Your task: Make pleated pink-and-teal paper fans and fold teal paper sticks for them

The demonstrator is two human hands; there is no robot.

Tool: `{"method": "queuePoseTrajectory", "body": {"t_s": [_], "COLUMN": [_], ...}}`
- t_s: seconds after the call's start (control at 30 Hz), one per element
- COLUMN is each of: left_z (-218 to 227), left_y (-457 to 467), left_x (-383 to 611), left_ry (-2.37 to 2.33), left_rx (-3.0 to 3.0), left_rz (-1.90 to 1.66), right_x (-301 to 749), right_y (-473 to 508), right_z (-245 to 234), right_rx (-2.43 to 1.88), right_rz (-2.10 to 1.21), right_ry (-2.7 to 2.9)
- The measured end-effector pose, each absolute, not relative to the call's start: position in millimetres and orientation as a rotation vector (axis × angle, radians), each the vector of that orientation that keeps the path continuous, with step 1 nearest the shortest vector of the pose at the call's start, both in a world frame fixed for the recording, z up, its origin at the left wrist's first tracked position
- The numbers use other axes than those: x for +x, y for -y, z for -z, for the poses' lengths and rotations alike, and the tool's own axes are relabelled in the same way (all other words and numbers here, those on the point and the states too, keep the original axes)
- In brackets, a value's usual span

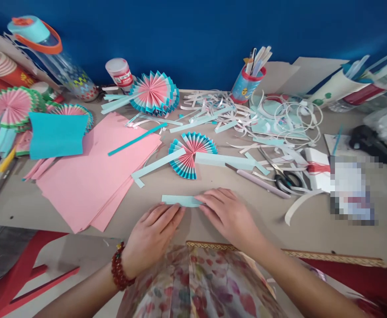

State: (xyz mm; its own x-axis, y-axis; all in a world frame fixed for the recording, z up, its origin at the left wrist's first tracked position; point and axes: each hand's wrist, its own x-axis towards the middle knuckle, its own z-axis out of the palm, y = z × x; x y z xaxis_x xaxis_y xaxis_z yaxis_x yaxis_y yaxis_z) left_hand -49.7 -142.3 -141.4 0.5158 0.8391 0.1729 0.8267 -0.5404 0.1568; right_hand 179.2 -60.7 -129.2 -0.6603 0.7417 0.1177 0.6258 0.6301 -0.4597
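A pale green paper strip [182, 201] lies near the table's front edge. My left hand [157, 229] presses on its lower left side, fingers close together. At the strip's right end my right hand [228, 214] grips it, the thumb tucked under the fingers and partly hidden. Just beyond, a pleated pink and turquoise paper fan [193, 152] is spread in a partial round. One pale green strip [158, 168] with a bent end touches its left part, and a wider strip [225, 161] extends from its right side.
Pink paper sheets [97, 172] and a turquoise sheet [58, 134] lie left. Scissors [284, 176], a craft knife [263, 183] and paper scraps [213, 106] are to the right. A pen cup [246, 84], a bottle [64, 66] and a round pleated fan [153, 93] stand at the back.
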Motion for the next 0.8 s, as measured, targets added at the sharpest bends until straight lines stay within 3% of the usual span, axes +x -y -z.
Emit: {"method": "queuePoseTrajectory", "body": {"t_s": [0.8], "left_z": [137.5], "left_y": [142.0], "left_x": [-33.0], "left_ry": [-1.63], "left_rx": [2.52], "left_rz": [-0.272], "right_x": [177.7], "right_y": [59.1], "right_z": [133.1], "right_rx": [-1.198], "right_rz": [-0.686], "right_ry": [2.488]}}
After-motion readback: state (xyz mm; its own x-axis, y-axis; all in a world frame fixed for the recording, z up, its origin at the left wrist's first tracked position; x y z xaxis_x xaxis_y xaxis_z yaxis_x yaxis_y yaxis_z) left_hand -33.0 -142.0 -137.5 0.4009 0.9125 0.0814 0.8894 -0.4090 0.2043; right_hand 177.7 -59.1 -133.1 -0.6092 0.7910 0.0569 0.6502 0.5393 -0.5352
